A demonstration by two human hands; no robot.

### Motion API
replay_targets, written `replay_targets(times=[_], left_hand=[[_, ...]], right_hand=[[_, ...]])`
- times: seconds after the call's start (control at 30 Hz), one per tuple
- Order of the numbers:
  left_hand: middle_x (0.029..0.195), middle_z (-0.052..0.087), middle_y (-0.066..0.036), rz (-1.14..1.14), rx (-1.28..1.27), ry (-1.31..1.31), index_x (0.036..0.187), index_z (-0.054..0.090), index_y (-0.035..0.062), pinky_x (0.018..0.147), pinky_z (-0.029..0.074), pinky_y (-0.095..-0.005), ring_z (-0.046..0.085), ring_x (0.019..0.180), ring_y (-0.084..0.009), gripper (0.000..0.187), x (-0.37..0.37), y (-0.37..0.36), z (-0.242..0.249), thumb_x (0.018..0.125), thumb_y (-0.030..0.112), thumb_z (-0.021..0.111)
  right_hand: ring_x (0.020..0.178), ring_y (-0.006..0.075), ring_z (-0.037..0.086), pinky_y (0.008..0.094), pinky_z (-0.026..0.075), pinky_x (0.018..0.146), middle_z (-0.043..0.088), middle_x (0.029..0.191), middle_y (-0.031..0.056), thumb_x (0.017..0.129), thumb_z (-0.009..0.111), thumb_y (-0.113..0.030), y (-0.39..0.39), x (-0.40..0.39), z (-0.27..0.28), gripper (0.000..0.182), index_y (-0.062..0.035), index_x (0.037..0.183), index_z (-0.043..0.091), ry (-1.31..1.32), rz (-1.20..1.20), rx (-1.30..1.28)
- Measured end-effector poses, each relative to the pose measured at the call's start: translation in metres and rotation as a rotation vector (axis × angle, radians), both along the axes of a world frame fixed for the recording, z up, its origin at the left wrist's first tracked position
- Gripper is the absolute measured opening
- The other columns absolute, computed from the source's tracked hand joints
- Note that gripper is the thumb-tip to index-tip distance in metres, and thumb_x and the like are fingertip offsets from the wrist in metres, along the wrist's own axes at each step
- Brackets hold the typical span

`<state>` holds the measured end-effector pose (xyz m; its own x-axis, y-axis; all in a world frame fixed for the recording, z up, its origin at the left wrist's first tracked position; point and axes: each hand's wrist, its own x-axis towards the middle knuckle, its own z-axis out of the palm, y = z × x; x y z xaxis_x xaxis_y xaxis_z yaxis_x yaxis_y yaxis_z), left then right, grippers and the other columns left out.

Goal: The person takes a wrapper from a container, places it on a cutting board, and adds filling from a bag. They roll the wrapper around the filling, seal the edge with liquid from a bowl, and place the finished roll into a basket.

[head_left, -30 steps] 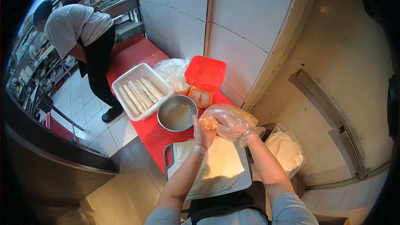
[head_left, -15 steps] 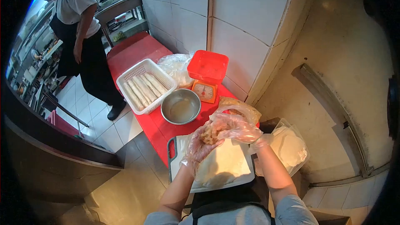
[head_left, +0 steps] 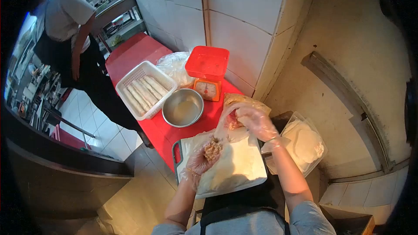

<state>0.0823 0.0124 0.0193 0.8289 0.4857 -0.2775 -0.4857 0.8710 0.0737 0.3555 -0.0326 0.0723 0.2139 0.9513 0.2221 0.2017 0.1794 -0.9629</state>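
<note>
My left hand (head_left: 199, 160), in a clear plastic glove, cups a clump of pale brown ground filling (head_left: 213, 149) above the left part of the cutting board. My right hand (head_left: 257, 124), gloved too, is over the mouth of a clear plastic bag of filling (head_left: 246, 101). Its fingers are partly hidden by the shiny plastic, so their grip does not show. Beneath both hands, thin white wrapper sheets (head_left: 235, 169) lie spread on the white cutting board (head_left: 179, 142) with a dark edge.
On the red table (head_left: 135, 52) stand a white basket (head_left: 123, 88) of several rolls, a steel bowl (head_left: 183, 108) with liquid, and an orange scale (head_left: 207, 89) bearing a red container (head_left: 207, 62). A tub of round white sheets (head_left: 302, 143) sits right. A person (head_left: 74, 39) stands left.
My hands have moved apart. The left keeps the clump, lower and slightly left; the right has gone up toward the bag. The view has shifted, and the person at left leans more.
</note>
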Motion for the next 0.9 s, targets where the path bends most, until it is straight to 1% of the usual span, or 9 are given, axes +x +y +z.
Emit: replay_targets(times=[0.13,0.23,0.37,0.4,0.47,0.5,0.57,0.77,0.9], left_hand=[[0.135,0.060,-0.015,0.020,0.449,0.363,0.137,0.056,0.0138,0.086,0.058,-0.0358,0.065,0.112,-0.0258,0.043,-0.003,0.021,0.076,0.097,0.028,0.064],[0.133,0.061,-0.019,0.149,0.564,0.215,0.129,0.059,0.0052,0.100,0.051,-0.0394,0.062,0.117,-0.0282,0.044,-0.004,0.053,0.116,0.094,0.030,0.066],[0.114,0.067,-0.012,0.197,0.896,0.192,0.134,0.056,-0.0013,0.092,0.055,-0.0344,0.067,0.098,-0.0261,0.049,0.037,0.115,0.175,0.092,0.022,0.067],[0.113,0.067,-0.012,0.227,1.305,0.479,0.135,0.053,-0.0037,0.089,0.056,-0.0333,0.068,0.095,-0.0258,0.052,0.055,0.163,0.159,0.092,0.021,0.066],[0.108,0.068,-0.011,0.153,1.539,0.787,0.135,0.052,-0.0067,0.085,0.057,-0.0324,0.068,0.092,-0.0241,0.054,0.094,0.210,0.168,0.091,0.021,0.064],[0.106,0.068,-0.011,0.057,1.368,0.795,0.134,0.054,-0.0073,0.084,0.056,-0.0324,0.068,0.092,-0.0228,0.054,0.115,0.207,0.192,0.090,0.022,0.064],[0.098,0.070,-0.020,0.273,1.719,1.332,0.119,0.066,0.0044,0.088,0.053,-0.0454,0.068,0.097,-0.0357,0.043,0.152,0.239,0.166,0.080,0.024,0.069],[0.105,0.068,-0.025,0.165,2.405,1.625,0.121,0.067,0.0059,0.087,0.053,-0.0439,0.067,0.098,-0.0388,0.050,0.181,0.318,0.095,0.075,0.023,0.077],[0.122,0.067,-0.022,0.064,2.255,1.505,0.138,0.055,0.0036,0.095,0.051,-0.0437,0.065,0.112,-0.0341,0.075,0.177,0.278,0.124,0.076,0.037,0.082]], right_hand=[[0.105,0.0295,0.066,0.0385,0.053,0.086,0.069,0.108,0.0137,0.089,0.063,-0.006,0.021,0.002,-0.058,0.021,-0.0048,0.109,0.068,-0.612,0.080,-0.122],[0.104,0.0367,0.064,0.0457,0.051,0.090,0.067,0.108,0.0207,0.077,0.065,-0.002,0.032,0.004,-0.077,0.036,-0.0068,0.112,0.070,-0.696,-0.011,-0.118],[0.105,0.0375,0.064,0.0468,0.051,0.092,0.067,0.111,0.0187,0.074,0.068,-0.004,0.040,0.001,-0.066,0.040,-0.0115,0.113,0.071,-0.575,0.017,-0.187],[0.106,0.0377,0.064,0.0466,0.051,0.092,0.067,0.111,0.0184,0.073,0.068,-0.005,0.042,0.002,-0.068,0.040,-0.0119,0.113,0.071,-0.527,0.025,-0.206],[0.107,0.0379,0.063,0.0461,0.051,0.093,0.068,0.112,0.0182,0.073,0.069,-0.006,0.042,0.003,-0.068,0.041,-0.0118,0.114,0.071,-0.524,0.038,-0.189],[0.107,0.0380,0.063,0.0459,0.051,0.093,0.068,0.112,0.0182,0.073,0.069,-0.007,0.041,0.003,-0.066,0.041,-0.0112,0.114,0.070,-0.569,0.043,-0.153],[0.104,0.0360,0.064,0.0440,0.052,0.091,0.068,0.108,0.0179,0.078,0.068,-0.010,0.044,0.004,-0.079,0.036,-0.0099,0.114,0.069,-0.546,-0.009,-0.063],[0.099,0.0339,0.066,0.0420,0.053,0.086,0.069,0.106,0.0180,0.082,0.064,-0.012,0.052,0.011,-0.113,0.028,-0.0070,0.110,0.069,-0.548,0.014,-0.050],[0.098,0.0357,0.065,0.0438,0.053,0.086,0.068,0.106,0.0182,0.079,0.063,-0.010,0.048,0.007,-0.095,0.030,-0.0061,0.108,0.069,-0.668,0.031,-0.153]])
